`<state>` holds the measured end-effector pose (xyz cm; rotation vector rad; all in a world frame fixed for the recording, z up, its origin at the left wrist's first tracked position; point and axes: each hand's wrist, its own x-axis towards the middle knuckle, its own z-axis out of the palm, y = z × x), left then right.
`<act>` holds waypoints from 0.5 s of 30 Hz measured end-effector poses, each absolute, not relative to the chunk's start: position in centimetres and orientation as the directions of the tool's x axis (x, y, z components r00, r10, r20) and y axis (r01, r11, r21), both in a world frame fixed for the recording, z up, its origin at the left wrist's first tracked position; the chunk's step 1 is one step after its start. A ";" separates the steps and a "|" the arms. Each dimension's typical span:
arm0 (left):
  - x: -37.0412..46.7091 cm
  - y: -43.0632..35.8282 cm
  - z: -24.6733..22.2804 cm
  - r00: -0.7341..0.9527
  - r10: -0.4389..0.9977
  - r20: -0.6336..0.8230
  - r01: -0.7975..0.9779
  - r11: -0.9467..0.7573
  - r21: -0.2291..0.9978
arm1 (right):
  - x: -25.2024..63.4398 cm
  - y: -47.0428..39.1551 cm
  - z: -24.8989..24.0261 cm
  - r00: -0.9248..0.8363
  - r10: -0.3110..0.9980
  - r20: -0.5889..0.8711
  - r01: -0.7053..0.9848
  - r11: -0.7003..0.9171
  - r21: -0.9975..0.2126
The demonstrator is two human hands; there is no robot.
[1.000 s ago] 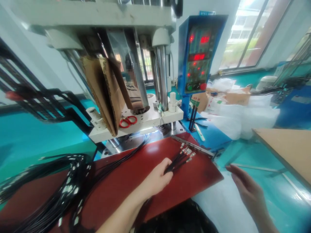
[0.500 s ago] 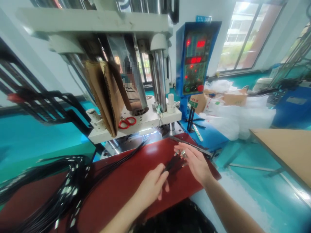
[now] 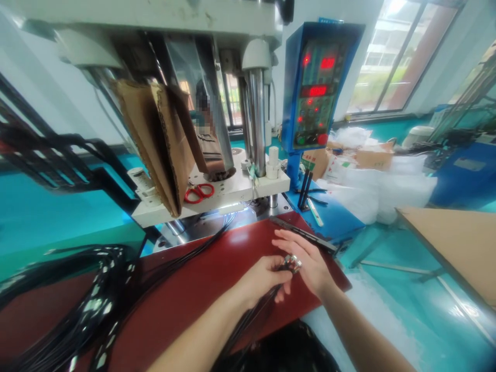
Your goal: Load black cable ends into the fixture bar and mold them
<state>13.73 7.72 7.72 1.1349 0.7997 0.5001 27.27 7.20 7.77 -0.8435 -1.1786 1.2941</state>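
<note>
My left hand (image 3: 267,279) is closed round a bundle of black cables (image 3: 248,321) near their ends, over the red-brown tabletop (image 3: 186,294). The cables trail down toward my lap. Small metallic connector ends (image 3: 292,262) stick out past my left fingers. My right hand (image 3: 308,261) is open just to the right, fingers stretched out and its palm side against or very near the connector ends. A large heap of black cables with white tags (image 3: 103,289) lies at the left of the tabletop.
Behind the table stands a press (image 3: 217,194) with red-handled scissors (image 3: 199,193) and cardboard (image 3: 155,150) on its plate. A blue control box (image 3: 318,88) rises right of it. A dark metal bar (image 3: 302,233) lies at the table's back right edge.
My left hand has moved right and up to the connector ends, beside my right hand. The cable bundle now hangs toward my lap. The view has shifted slightly.
</note>
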 end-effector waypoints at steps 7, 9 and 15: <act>13.5 8.1 7.2 0.501 0.797 -0.338 0.063 0.356 0.932 | 27.9 8.0 7.9 -0.223 0.975 -0.005 -0.112 -0.031 -0.993; 13.3 8.4 7.2 0.480 0.817 -0.319 0.075 0.324 0.943 | 28.0 7.8 7.5 -0.122 0.992 0.037 -0.101 0.024 -0.995; 12.8 8.9 6.9 0.468 0.842 -0.268 0.104 0.248 0.963 | 28.0 6.6 5.7 0.084 0.975 0.207 0.035 0.205 -0.978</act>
